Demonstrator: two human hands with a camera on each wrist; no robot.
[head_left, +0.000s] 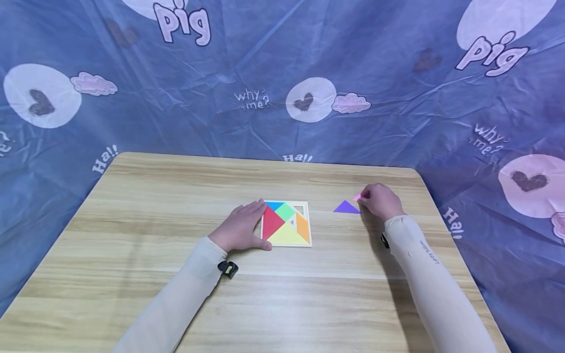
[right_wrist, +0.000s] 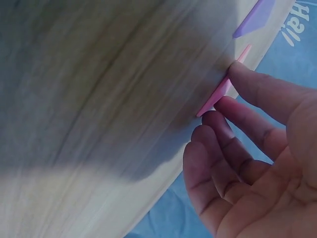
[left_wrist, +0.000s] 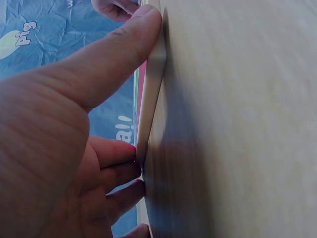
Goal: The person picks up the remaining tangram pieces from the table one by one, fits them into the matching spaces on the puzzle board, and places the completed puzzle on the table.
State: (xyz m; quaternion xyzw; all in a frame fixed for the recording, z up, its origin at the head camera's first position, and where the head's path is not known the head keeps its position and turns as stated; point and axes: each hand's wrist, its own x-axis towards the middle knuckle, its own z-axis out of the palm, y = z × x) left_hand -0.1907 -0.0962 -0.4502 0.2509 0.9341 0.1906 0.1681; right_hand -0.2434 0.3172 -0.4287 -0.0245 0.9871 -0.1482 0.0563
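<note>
A square tangram board (head_left: 289, 246) with coloured pieces lies on the table. My left hand (head_left: 241, 226) spans its left side, thumb (left_wrist: 141, 37) at the near corner and fingertips by the far corner. Red, blue, green, yellow and orange pieces sit in the frame; two recesses show, one at the top right and a smaller one by the orange piece. To the right, my right hand (head_left: 382, 201) pinches a small pink piece (right_wrist: 218, 94) between thumb and fingers, close to the tabletop. A purple triangle (head_left: 346, 208) lies flat just left of that hand.
The wood-grain table (head_left: 282, 299) ends at a far edge, against a blue printed cloth (head_left: 265, 127) that hangs behind and along the sides. Each sleeve carries a small black wrist device (head_left: 228, 268).
</note>
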